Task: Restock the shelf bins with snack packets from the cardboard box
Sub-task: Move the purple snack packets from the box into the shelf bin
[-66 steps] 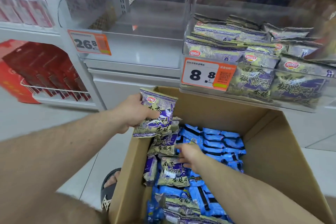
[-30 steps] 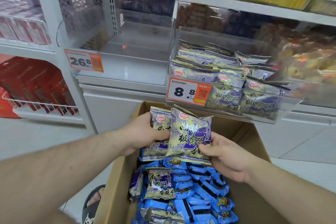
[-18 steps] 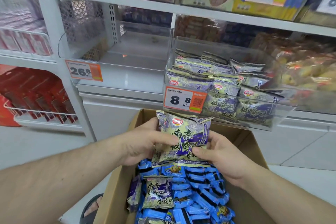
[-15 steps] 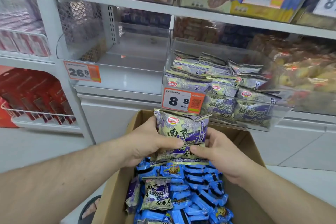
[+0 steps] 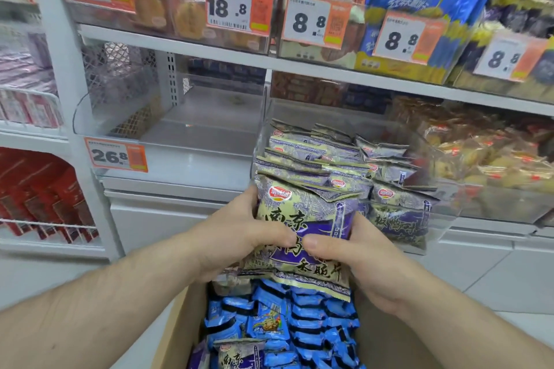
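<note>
A stack of purple-and-cream snack packets point(image 5: 305, 219) is held upright between both hands, just in front of the clear shelf bin point(image 5: 443, 204) that holds several matching packets. My left hand point(image 5: 239, 231) grips the stack's left side with the thumb across its front. My right hand point(image 5: 359, 255) grips the right side, its thumb meeting the left one. Below the hands stands the open cardboard box point(image 5: 180, 323), filled with blue packets point(image 5: 299, 314) and a few purple ones point(image 5: 236, 356).
To the left of the filled bin is a clear bin point(image 5: 180, 129) with nothing in it, tagged 26.8. The shelf above point(image 5: 299, 66) carries bins of pastries and blue packs with price tags. Red boxes point(image 5: 39, 195) sit in a wire rack at far left.
Both hands have raised the stack of purple packets out of the box and up against the front of the filled bin. The view has tilted upward, showing the upper shelf.
</note>
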Demonstrator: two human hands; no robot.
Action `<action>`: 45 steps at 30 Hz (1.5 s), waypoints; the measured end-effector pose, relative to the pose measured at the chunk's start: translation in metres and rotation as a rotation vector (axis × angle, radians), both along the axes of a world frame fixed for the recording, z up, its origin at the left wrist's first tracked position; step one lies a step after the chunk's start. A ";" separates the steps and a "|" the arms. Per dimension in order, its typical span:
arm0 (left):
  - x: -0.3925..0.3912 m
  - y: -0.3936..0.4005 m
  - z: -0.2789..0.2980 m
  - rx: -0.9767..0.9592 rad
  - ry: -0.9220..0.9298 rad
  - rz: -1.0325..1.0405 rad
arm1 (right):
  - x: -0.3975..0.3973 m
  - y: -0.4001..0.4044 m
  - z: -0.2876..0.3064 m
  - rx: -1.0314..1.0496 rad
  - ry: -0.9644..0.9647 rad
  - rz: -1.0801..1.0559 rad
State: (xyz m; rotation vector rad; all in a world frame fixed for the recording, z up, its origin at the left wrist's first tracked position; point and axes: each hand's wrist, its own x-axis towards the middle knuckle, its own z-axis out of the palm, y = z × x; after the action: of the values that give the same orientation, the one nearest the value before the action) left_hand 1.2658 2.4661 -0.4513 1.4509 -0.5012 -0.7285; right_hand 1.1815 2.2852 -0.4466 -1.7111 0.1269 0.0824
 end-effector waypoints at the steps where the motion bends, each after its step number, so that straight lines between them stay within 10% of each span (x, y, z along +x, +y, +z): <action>1: 0.000 -0.003 0.006 0.016 -0.024 0.005 | 0.000 0.000 0.006 0.034 0.003 -0.008; 11: 0.056 -0.022 0.039 0.211 -0.693 0.644 | 0.062 -0.044 0.064 0.138 0.051 -0.263; 19: 0.092 -0.044 0.007 0.404 -0.763 0.716 | 0.175 -0.068 0.060 -0.245 -0.328 -0.380; 29: 0.094 -0.041 0.002 0.358 -0.780 0.757 | 0.242 -0.066 0.046 -0.131 -0.186 -0.441; 45: 0.090 -0.039 0.004 0.343 -0.765 0.758 | 0.247 -0.046 0.042 -0.783 0.005 -0.224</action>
State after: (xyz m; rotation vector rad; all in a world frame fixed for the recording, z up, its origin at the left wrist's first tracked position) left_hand 1.3563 2.4269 -0.4478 2.0539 -0.3493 0.3931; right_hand 1.4288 2.2390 -0.4046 -2.4618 0.3917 -0.1507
